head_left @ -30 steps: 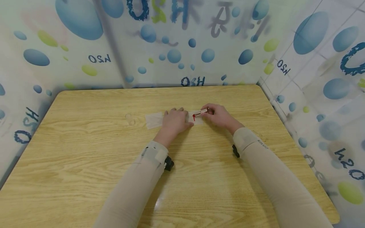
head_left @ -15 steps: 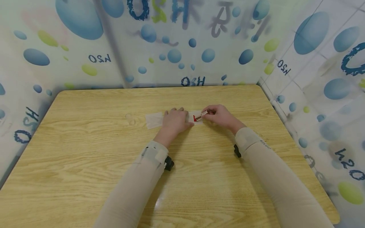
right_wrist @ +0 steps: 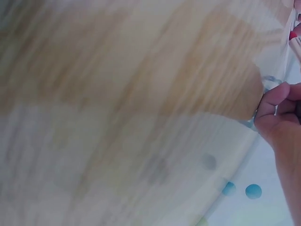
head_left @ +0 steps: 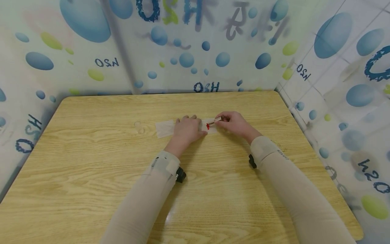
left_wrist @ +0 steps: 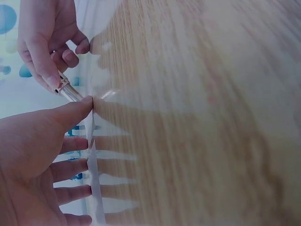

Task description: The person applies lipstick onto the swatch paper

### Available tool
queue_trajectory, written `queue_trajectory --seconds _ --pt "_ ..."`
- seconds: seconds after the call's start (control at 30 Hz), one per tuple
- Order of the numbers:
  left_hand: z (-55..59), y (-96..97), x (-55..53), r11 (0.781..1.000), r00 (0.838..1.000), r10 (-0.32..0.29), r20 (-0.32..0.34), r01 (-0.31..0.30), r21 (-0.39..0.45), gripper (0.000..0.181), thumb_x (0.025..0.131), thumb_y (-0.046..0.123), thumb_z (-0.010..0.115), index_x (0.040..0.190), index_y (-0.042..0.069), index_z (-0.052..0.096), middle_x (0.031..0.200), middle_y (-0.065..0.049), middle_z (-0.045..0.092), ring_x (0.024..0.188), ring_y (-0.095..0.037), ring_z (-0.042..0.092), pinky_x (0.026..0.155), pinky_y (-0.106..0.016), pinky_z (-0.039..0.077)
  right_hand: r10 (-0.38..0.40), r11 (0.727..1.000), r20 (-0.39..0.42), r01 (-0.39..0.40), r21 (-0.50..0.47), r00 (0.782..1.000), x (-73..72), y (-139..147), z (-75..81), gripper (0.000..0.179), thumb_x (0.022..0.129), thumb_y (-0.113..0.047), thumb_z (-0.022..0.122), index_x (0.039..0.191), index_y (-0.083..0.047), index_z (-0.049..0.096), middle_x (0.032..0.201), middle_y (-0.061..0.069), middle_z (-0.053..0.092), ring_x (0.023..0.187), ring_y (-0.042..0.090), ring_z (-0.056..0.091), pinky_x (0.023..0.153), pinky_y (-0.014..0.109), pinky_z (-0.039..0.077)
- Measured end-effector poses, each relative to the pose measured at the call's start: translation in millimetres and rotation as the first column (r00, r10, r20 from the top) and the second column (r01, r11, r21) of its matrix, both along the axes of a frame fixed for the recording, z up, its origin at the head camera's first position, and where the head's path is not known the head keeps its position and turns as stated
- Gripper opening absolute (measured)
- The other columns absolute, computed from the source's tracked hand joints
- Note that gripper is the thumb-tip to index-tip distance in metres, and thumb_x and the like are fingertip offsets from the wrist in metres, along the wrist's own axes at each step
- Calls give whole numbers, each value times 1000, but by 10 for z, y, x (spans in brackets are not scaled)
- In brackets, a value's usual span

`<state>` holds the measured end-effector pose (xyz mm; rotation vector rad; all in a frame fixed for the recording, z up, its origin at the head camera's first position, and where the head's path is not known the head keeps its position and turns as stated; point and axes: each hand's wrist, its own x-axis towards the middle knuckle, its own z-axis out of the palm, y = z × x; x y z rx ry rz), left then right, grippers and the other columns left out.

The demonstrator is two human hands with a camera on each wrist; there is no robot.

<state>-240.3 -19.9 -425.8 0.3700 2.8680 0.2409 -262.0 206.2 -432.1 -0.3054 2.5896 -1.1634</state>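
A lipstick (head_left: 217,120) with a red tip and a shiny metallic tube is pinched in my right hand (head_left: 235,123). Its tip meets a thin white sheet of paper or tissue (head_left: 165,129), beside a small red mark (head_left: 208,128). Across the middle of that sheet rests my left hand (head_left: 187,130), palm down with fingers spread. In the left wrist view, the left thumb (left_wrist: 75,112) lies close to the metallic tube (left_wrist: 70,92). The right wrist view catches only the red tip (right_wrist: 293,34) and part of the tube at its edge.
A wooden table (head_left: 207,196) extends around both hands. Left of the sheet lies a faint clear ring-like thing (head_left: 139,127), too indistinct to name. Behind the table's far edge hangs a patterned curtain (head_left: 182,44) with blue and green spots.
The lipstick's tip has moved toward the person and then back away across the sheet, along the red mark. My left hand has stayed in place.
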Motion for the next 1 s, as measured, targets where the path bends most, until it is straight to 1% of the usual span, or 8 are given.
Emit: queue_trajectory --seconds 0.17,0.4,0.53,0.6,0.7,0.87,1.0 --pt "6 4 -8 1000 1000 3 5 -3 2 71 102 61 64 159 22 51 173 -5 39 160 -34 34 131 -63 25 -15 1000 -25 15 18 1000 -12 -20 17 28 107 -34 66 129 -17 72 82 4 54 67 21 46 63 33 44" --pt "15 11 -6 1000 1000 -1 2 2 -2 72 101 62 64 160 22 50 173 -5 39 161 -35 33 132 -64 24 -35 999 -41 37 36 999 -8 -43 45 28 107 -31 66 130 -15 71 85 4 53 70 21 47 65 32 43" --pt "15 10 -7 1000 1000 -8 2 8 0 71 102 62 63 160 22 50 173 -5 39 161 -35 33 132 -64 22 -49 999 -37 50 20 998 -6 -30 40 30 107 -33 66 131 -15 71 85 4 54 71 21 48 67 33 44" --pt "17 7 -8 1000 1000 -12 -1 12 4 71 102 62 63 160 22 50 173 -5 39 161 -35 33 133 -64 21 -63 998 -28 62 -10 998 -4 -17 39 31 108 -35 65 131 -16 71 86 4 56 73 21 51 68 32 46" --pt "21 -1 -11 1000 1000 -21 -9 21 -1 71 102 62 63 159 21 50 172 -5 40 160 -35 35 133 -64 21 -95 993 3 95 -75 995 -13 4 34 33 108 -39 64 130 -16 71 91 6 59 79 22 55 72 31 52" --pt "9 -23 -16 999 999 -37 -24 37 -11 72 101 63 63 158 20 51 168 -5 45 156 -36 40 132 -65 21 -155 972 93 169 -166 983 -36 13 30 38 108 -41 63 133 -14 69 109 10 63 93 23 59 81 28 60" --pt "-6 -47 -23 999 998 -47 -29 47 -4 74 103 63 60 160 18 47 167 -5 47 155 -37 41 132 -65 21 -194 952 145 222 -213 970 -35 -2 30 41 108 -41 64 137 -12 68 117 13 63 103 25 62 91 33 61"
